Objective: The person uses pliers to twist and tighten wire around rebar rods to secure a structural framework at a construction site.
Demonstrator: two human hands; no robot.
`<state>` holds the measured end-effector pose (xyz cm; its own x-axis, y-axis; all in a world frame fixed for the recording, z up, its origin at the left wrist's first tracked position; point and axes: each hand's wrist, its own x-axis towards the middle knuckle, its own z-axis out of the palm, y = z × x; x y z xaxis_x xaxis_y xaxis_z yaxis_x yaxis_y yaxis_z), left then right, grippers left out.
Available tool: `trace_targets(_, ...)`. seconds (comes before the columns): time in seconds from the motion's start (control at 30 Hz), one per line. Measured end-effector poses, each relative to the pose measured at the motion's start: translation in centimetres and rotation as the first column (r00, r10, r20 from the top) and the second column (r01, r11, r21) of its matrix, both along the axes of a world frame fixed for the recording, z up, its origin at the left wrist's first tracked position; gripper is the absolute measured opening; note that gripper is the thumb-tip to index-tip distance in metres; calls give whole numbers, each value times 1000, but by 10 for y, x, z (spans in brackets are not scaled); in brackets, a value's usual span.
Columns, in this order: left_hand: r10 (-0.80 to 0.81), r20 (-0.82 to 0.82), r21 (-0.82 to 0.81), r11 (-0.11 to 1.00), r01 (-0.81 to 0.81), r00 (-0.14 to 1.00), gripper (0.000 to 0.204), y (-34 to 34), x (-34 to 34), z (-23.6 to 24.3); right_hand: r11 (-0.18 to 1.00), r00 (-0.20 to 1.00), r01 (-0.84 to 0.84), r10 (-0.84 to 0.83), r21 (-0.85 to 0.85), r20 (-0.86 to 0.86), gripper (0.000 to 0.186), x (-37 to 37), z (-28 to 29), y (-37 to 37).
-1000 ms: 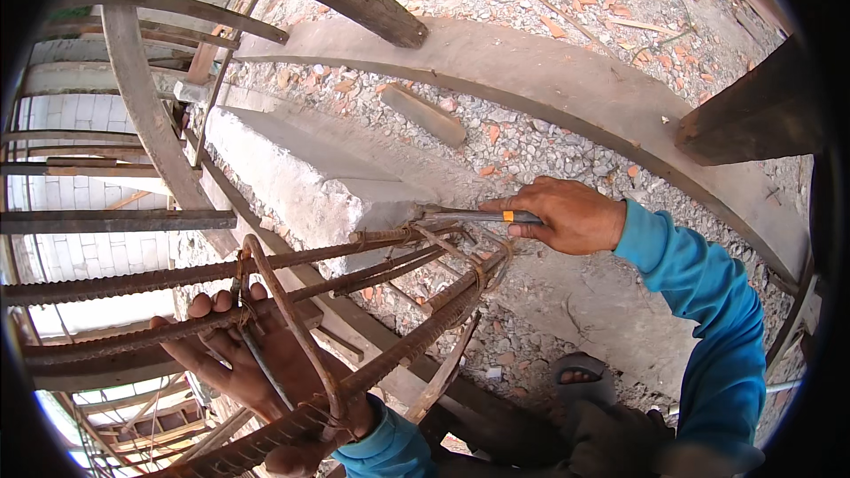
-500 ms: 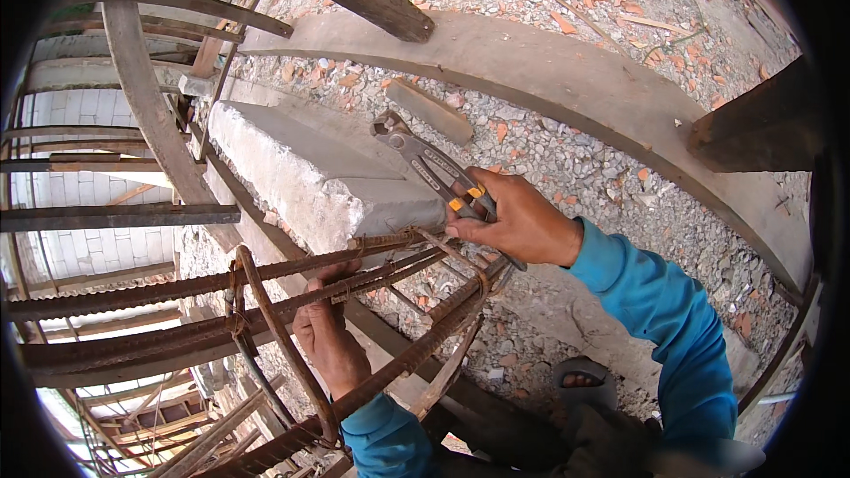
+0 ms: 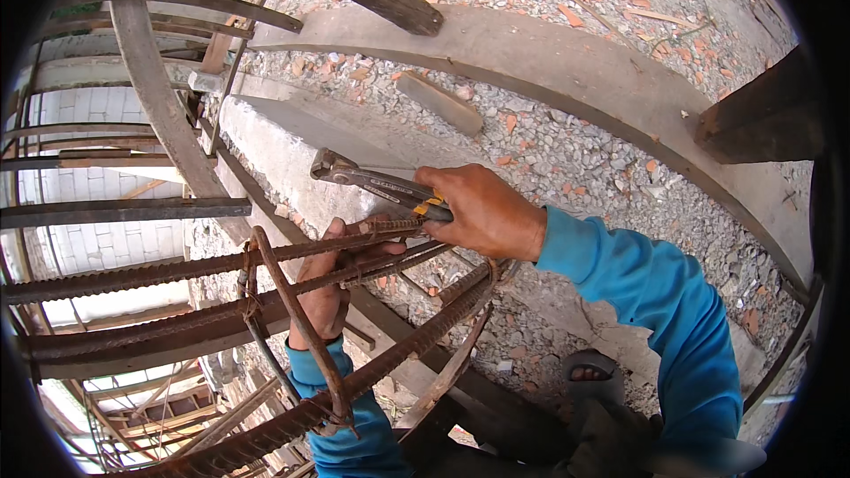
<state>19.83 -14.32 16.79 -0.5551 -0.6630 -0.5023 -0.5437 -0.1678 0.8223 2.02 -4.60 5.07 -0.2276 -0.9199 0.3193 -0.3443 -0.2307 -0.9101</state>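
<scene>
My right hand [image 3: 487, 208] is closed round the handles of dark pincers with yellow marks [image 3: 381, 184]. Their jaws point left over a pale concrete block [image 3: 288, 159]. Just below that hand, several ribbed steel bars [image 3: 208, 276] run together as a rusty rebar cage. Among the bars sits my left hand [image 3: 323, 279], partly hidden behind them. Its thumb sticks up past the upper bar while the other fingers reach right beneath it, apart from the thumb. I see nothing held in it. A bent steel stirrup [image 3: 297, 319] crosses in front of the left wrist.
A long curved-looking board [image 3: 549, 80] crosses beyond the block, with dark wooden posts [image 3: 761, 115] standing at it. Gravel and broken brick [image 3: 611, 177] cover the ground. Timber bars [image 3: 124, 212] fill the left side. A sandalled foot [image 3: 591, 372] is at the bottom.
My right hand has moved slightly left, turning the pincers so their jaws point further left and lower. My left hand has shifted up among the bars, its thumb and fingers now showing.
</scene>
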Motion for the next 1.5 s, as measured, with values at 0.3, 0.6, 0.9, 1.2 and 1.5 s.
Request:
trace_targets(0.3,114,-117,42,993,-110,987,40,0,7,-11,999,952,-4,-13,53,306,43,3,-4,0)
trace_targets(0.6,-23,-47,-37,999,22,999,45,-13,18,-11,975,965,172,-137,141,-224,36,-62,11,49)
trace_targets(0.9,-565,330,-175,750,638,756,42,-43,-42,13,964,849,147,-7,223,-528,34,-66,-16,67)
trace_targets(1.2,-824,516,-228,128,965,231,59,-45,-83,22,947,997,-33,11,319,71,34,-29,-55,70)
trace_targets(1.5,-742,603,-285,142,948,293,43,-39,-72,31,931,985,-121,69,345,159,37,-24,-43,71)
